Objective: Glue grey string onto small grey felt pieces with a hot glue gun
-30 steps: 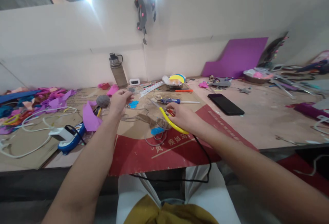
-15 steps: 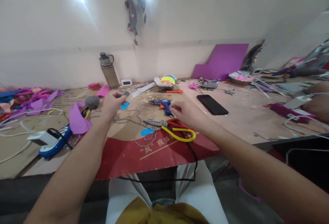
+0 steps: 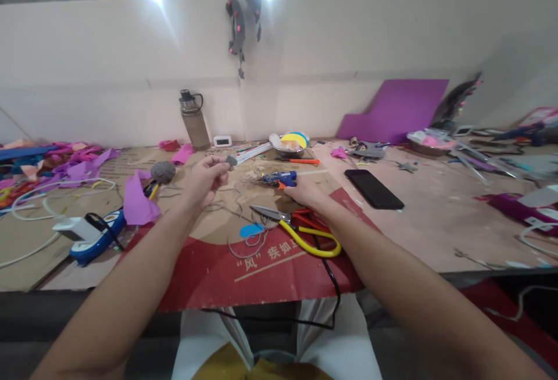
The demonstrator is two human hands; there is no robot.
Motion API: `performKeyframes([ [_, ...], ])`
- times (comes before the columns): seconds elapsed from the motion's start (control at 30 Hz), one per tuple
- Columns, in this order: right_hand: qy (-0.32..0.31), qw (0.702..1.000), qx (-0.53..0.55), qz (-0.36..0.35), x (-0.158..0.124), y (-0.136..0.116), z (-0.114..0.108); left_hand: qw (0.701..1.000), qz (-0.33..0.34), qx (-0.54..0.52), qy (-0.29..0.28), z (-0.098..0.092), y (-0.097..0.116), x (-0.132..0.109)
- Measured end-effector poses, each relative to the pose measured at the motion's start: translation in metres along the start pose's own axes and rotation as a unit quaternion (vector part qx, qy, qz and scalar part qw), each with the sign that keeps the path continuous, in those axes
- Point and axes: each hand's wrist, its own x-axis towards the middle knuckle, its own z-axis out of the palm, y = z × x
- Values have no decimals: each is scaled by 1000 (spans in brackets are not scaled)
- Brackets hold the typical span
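Note:
Between the thumb and fingertips of my left hand (image 3: pixel 207 179) is a small grey piece (image 3: pixel 231 161), raised above the table. My right hand (image 3: pixel 303 190) has its fingers closed round the handle of a blue hot glue gun (image 3: pixel 279 178), whose nozzle points left; the handle is mostly hidden. Just in front of the gun lie scissors (image 3: pixel 270 214) with red and yellow handles, blades towards the left. Tangled grey yarn (image 3: pixel 257 244) and a flat blue piece (image 3: pixel 251 230) lie beside the blades.
A blue power strip (image 3: pixel 98 240) with a white plug and a pile of felt scraps (image 3: pixel 65 165) sit left. Behind stand a bottle (image 3: pixel 194 124) and a bowl (image 3: pixel 290 146). A black phone (image 3: pixel 374 189) and a purple sheet (image 3: pixel 399 110) are on the right.
My right hand has moved onto the glue gun and closed on its handle. My left hand has turned, bringing the grey piece into clearer view. The camera view has shifted slightly.

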Motion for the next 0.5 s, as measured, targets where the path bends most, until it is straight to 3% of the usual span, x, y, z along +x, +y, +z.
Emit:
performKeyframes([
  [0.1,3,998,49,34,2,0,-2,999,-34,-23,5,2,-4,1],
  [0.27,74,986,146,35,7,-5,0,996,-74,-26,33,3,-17,12],
  [0.4,68,958,276,19,14,-11,-1,994,-96,-24,54,8,-20,22],
  [0.5,57,952,301,-22,24,-13,-7,992,-114,-25,51,14,-19,28],
])
